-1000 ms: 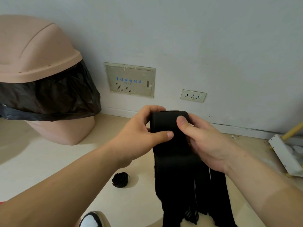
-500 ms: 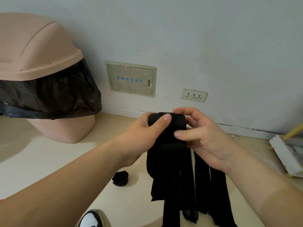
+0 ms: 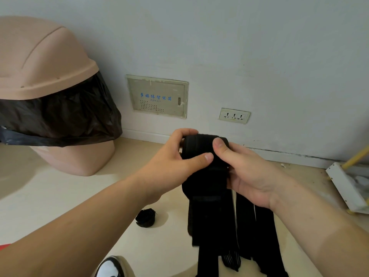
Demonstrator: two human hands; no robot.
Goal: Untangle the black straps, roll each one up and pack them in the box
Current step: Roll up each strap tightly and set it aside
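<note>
One small rolled black strap (image 3: 145,217) lies on the pale floor (image 3: 60,196) beyond a black-and-white shoe toe (image 3: 111,266). Above it, in the air, the left hand (image 3: 173,166) and right hand (image 3: 251,176) both clamp a half-wound roll of wide black fabric strap (image 3: 199,144), thumbs on its near face, while loose black straps (image 3: 211,226) hang below. Farther back stand a pink lidded bin (image 3: 46,62) and a beige wall panel (image 3: 157,96).

matt black cloth straps (image 3: 211,212), glossy black plastic bin liner (image 3: 60,118), smooth floor (image 3: 60,196).

Beige floor (image 3: 60,196) bears bin (image 3: 79,162), rolled strap (image 3: 145,218) (black).
</note>
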